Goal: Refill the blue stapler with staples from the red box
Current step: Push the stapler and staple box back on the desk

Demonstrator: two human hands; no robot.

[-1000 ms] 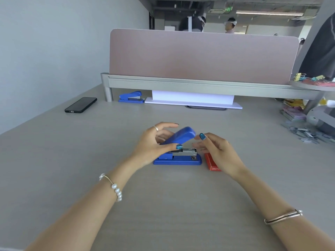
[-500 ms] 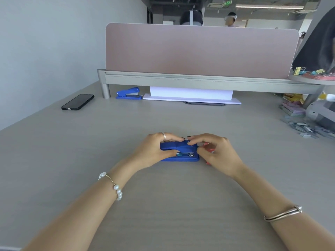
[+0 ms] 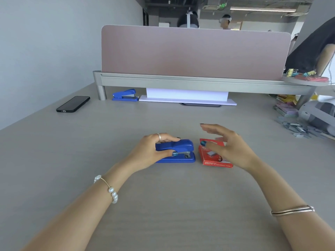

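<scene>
The blue stapler [image 3: 181, 148] lies flat on the grey desk in the middle of the view, its lid down. My left hand [image 3: 154, 151] grips its rear end, thumb on the near side and fingers over the top. Just right of it lies the red box [image 3: 211, 158], flat and partly covered by my right hand [image 3: 226, 144]. That hand hovers above the box with fingers spread and holds nothing.
A second blue stapler [image 3: 126, 95] sits at the back by the pink divider [image 3: 195, 51]. A black phone [image 3: 73, 104] lies back left. White paper stack [image 3: 186, 96] under the divider rail. Loose staple strips [image 3: 297, 128] and clutter fill the right edge. A person stands far right.
The stapler's raised lid was pressed down shut by both hands. My right hand has since lifted off it and moved right over the red box.
</scene>
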